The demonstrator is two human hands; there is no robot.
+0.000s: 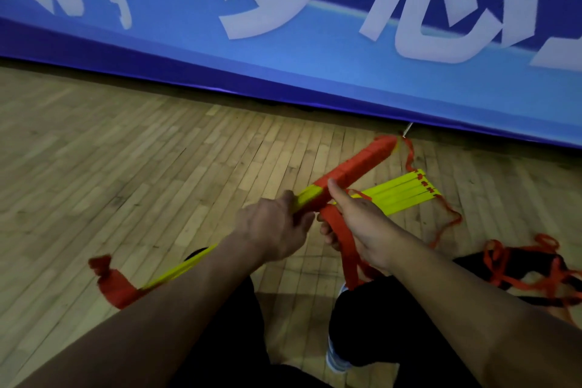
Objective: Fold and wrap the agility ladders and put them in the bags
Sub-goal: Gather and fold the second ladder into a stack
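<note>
At frame centre, a folded ladder bundle (352, 167), half wound in red strap (343, 239), is gripped by the left hand (277, 230); the right hand (359, 224) pinches the strap. A second ladder (400, 195) lies behind, unfolded; bagging judged outstanding.

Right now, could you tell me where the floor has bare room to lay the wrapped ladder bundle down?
The wooden floor is bare on the left, between the blue banner and the left hand. The right side is crowded: a second set of yellow rungs lies there, and loose red strap tangles over a dark bag.
</note>
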